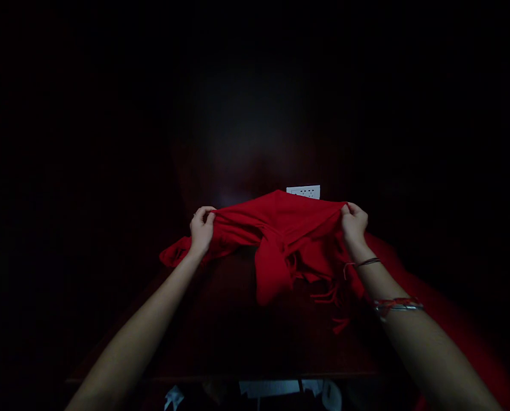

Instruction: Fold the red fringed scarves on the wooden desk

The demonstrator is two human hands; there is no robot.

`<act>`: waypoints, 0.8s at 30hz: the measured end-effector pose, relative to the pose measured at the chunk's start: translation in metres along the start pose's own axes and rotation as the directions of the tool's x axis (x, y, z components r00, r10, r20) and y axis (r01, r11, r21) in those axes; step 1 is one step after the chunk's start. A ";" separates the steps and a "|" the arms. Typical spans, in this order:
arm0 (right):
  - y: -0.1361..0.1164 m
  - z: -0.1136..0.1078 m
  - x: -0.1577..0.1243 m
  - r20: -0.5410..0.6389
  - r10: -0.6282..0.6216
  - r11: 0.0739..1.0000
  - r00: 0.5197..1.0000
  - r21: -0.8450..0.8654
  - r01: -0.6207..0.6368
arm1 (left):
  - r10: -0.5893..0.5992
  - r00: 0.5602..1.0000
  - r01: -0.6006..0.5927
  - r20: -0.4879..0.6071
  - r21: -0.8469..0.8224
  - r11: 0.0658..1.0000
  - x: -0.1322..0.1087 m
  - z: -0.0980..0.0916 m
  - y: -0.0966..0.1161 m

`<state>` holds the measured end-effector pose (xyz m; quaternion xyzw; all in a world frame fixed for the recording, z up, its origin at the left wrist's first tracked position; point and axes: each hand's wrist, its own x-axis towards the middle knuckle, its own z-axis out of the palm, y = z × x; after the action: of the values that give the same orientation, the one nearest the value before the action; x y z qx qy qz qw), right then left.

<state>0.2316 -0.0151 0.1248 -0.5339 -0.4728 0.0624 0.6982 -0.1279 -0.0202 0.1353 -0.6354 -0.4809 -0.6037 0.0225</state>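
Note:
A red fringed scarf (276, 211) is stretched between my two hands above a dark table. My left hand (202, 227) pinches its edge on the left. My right hand (354, 224) pinches the edge on the right, with a dark band and bracelets on that forearm. Below the taut part, the cloth bunches and hangs in folds at the middle, with loose tassels near the tabletop. One end lies past my left hand, and a long stretch runs off to the lower right beneath my right arm.
A white socket panel (304, 192) shows just behind the scarf. The dark tabletop (221, 342) ends at a front edge near me. Under that edge are pale objects too dim to name. The surroundings are very dark.

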 end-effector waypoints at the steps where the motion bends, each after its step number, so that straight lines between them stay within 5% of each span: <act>1: 0.004 0.001 -0.003 0.046 0.013 0.999 0.999 -0.030 -0.012 | -0.026 0.996 0.026 0.084 0.004 1.000 -0.002 0.005 -0.003; 3: 0.008 0.004 -0.016 0.230 0.040 0.992 0.972 -0.128 -0.010 | -0.100 0.952 0.086 0.289 0.062 0.994 -0.014 0.019 -0.011; 5: 0.007 0.005 -0.034 0.464 -0.023 0.973 0.886 -0.192 0.126 | -0.166 0.887 0.114 0.431 0.143 0.983 -0.034 0.028 -0.014; 8: -0.004 -0.002 -0.063 0.730 -0.285 0.878 0.621 -0.061 0.476 | -0.010 0.826 -0.069 0.564 0.118 0.991 -0.064 0.029 -0.006; 9: -0.008 -0.005 -0.071 0.795 -0.346 0.830 0.498 0.012 0.558 | 0.102 0.759 -0.177 0.643 0.053 0.983 -0.073 0.027 -0.001; 12: -0.015 -0.010 -0.096 0.922 -0.348 0.711 0.170 0.141 0.688 | 0.352 0.393 -0.399 0.849 -0.187 0.897 -0.092 0.022 0.014; 13: -0.016 -0.010 -0.103 0.938 -0.328 0.676 0.112 0.150 0.722 | 0.365 0.308 -0.426 0.879 -0.215 0.879 -0.097 0.022 0.016; 14: -0.015 -0.007 -0.111 0.946 -0.312 0.641 0.088 0.141 0.755 | 0.356 0.269 -0.449 0.895 -0.210 0.868 -0.102 0.025 0.017; 21: -0.012 0.023 -0.133 0.961 -0.239 0.491 0.138 -0.003 0.871 | 0.377 0.399 -0.518 0.836 -0.134 0.845 -0.097 0.035 0.012; 22: -0.013 0.024 -0.126 0.950 -0.238 0.505 0.203 -0.057 0.861 | 0.380 0.436 -0.519 0.816 -0.118 0.847 -0.089 0.030 0.011; 24: -0.018 0.019 -0.100 0.855 -0.249 0.592 0.455 -0.237 0.770 | 0.344 0.601 -0.495 0.721 -0.002 0.869 -0.068 0.016 0.008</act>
<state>0.1556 -0.0689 0.0794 -0.4662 -0.8531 -0.1055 0.2093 -0.0981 -0.0547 0.0813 -0.9052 -0.3463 -0.2428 0.0431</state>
